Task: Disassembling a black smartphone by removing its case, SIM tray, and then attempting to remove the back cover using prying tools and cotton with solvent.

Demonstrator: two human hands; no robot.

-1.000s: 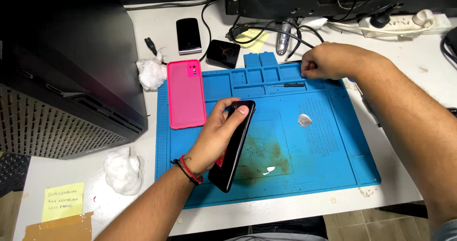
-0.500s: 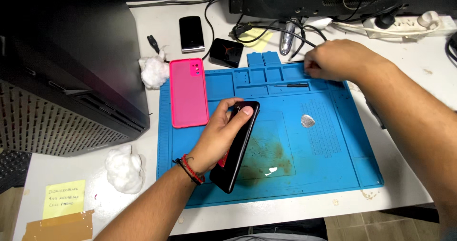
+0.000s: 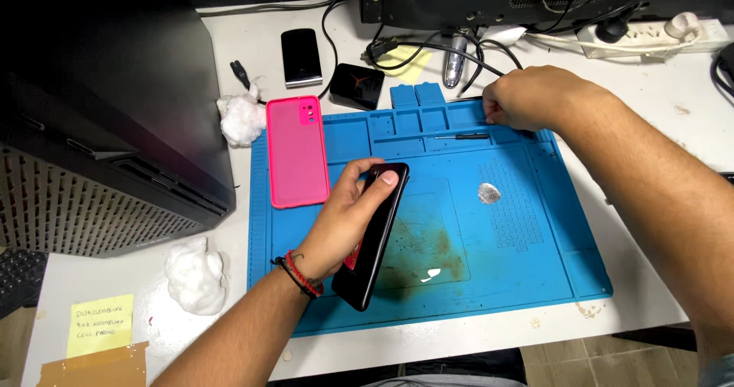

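The left hand was wrapped around a black phone, thumb on its upper edge and fingers behind, holding it tilted on its long side above the blue work mat. The phone ran from 12 o'clock near the thumb down to 6 o'clock by the wrist, its lower end over a brown stain on the mat. At 10 o'clock from that grip lay a pink phone case, flat and just beside the hand. The right hand sat at 1 o'clock, fingers pinched narrow at the mat's top edge; what they held could not be told. A small screwdriver lay just below it. Bare mat stretched toward 3 o'clock, apart from 1 small silvery piece.
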